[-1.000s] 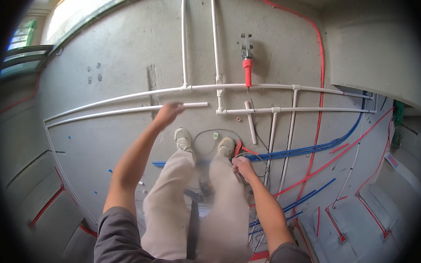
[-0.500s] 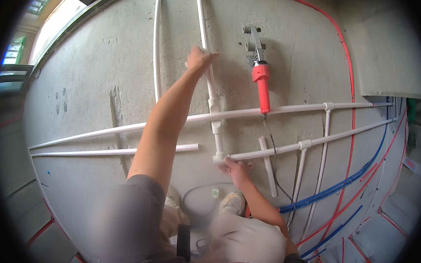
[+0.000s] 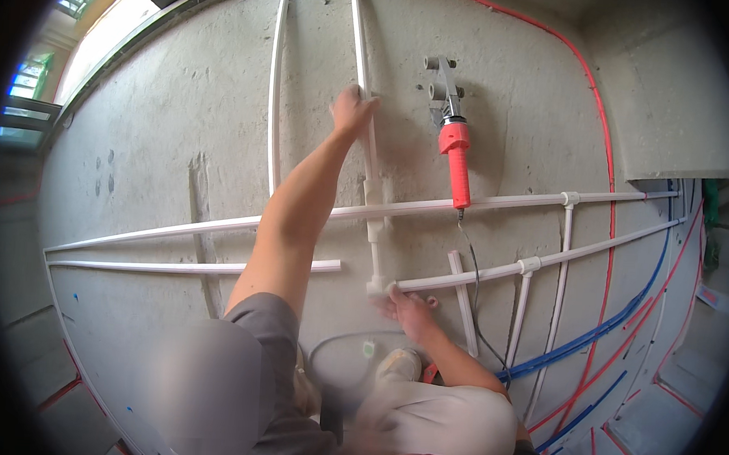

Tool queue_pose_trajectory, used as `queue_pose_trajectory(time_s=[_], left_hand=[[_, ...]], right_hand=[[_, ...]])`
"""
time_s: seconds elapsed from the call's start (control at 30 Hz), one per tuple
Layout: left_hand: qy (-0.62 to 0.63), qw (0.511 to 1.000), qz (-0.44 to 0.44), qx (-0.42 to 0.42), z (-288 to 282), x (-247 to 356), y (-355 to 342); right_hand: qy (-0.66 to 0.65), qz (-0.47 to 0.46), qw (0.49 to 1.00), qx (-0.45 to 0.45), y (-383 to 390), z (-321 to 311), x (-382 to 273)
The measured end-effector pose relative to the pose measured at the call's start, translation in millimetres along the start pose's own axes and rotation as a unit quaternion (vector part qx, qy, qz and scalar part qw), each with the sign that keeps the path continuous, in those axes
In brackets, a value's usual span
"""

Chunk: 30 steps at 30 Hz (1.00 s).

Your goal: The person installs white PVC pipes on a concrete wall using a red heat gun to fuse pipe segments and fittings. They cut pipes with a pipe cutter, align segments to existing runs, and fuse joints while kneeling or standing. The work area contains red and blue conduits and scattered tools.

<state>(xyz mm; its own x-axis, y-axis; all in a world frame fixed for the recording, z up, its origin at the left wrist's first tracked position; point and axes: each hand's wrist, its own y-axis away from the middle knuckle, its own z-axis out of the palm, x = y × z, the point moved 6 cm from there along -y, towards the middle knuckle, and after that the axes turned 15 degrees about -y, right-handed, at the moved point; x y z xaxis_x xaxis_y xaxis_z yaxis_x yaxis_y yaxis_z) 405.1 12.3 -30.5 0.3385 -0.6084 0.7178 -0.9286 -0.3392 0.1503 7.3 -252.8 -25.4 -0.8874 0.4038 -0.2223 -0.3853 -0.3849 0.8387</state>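
Observation:
A long white plastic pipe [image 3: 358,32] runs down the concrete surface, and my left hand [image 3: 353,113] is wrapped around its upper part. Lower down, this line has white fittings and bends at a white elbow fitting [image 3: 376,287]. My right hand [image 3: 412,315] is at that elbow, its thumb and fingers around the corner, slightly blurred. From there a white pipe [image 3: 476,273] leads off to the right. Another long white pipe [image 3: 430,207] crosses at the vertical line. A pipe-welding tool [image 3: 457,162] with a red handle and grey heating sockets is to the right of my left hand.
A loose short white pipe [image 3: 463,305] lies near the tool's grey cord [image 3: 476,289]. To the left, a white pipe [image 3: 192,267] ends short of the elbow. Blue pipes [image 3: 579,343] and a red conduit [image 3: 604,132] run at the right. My shoe [image 3: 399,366] is below the right hand.
The view has shifted slightly, so the pipes and tool sit a little lower in the picture. Both hands stay at the same places on the pipework.

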Motion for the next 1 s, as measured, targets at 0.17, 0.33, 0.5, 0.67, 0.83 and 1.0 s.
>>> queue_pose_trajectory(time_s=[0.17, 0.33, 0.5, 0.67, 0.83, 1.0], left_hand=[[-0.220, 0.974, 0.048, -0.002, -8.9, 6.9, -6.0], [-0.185, 0.971, -0.018, -0.148, -20.5, 4.1, 20.0], [0.027, 0.969, -0.092, -0.228, -19.8, -8.6, 59.8], [0.071, 0.970, -0.124, -0.198, -17.2, -23.6, 74.9], [0.003, 0.983, -0.107, -0.152, -15.5, -23.6, 69.7], [-0.058, 0.987, -0.081, -0.127, -23.4, -18.8, 69.5]], right_hand=[[0.104, 0.013, 0.994, -0.010, -3.8, 5.4, 0.6], [0.102, -0.046, 0.994, 0.007, -4.6, 4.8, 6.4], [0.128, -0.093, 0.987, 0.016, -7.2, 4.9, 11.8], [0.142, -0.113, 0.983, 0.021, -12.4, 0.6, 13.7], [0.175, -0.122, 0.977, 0.021, -16.3, 2.0, 16.2], [0.179, -0.137, 0.974, 0.029, -15.5, 5.1, 17.5]])
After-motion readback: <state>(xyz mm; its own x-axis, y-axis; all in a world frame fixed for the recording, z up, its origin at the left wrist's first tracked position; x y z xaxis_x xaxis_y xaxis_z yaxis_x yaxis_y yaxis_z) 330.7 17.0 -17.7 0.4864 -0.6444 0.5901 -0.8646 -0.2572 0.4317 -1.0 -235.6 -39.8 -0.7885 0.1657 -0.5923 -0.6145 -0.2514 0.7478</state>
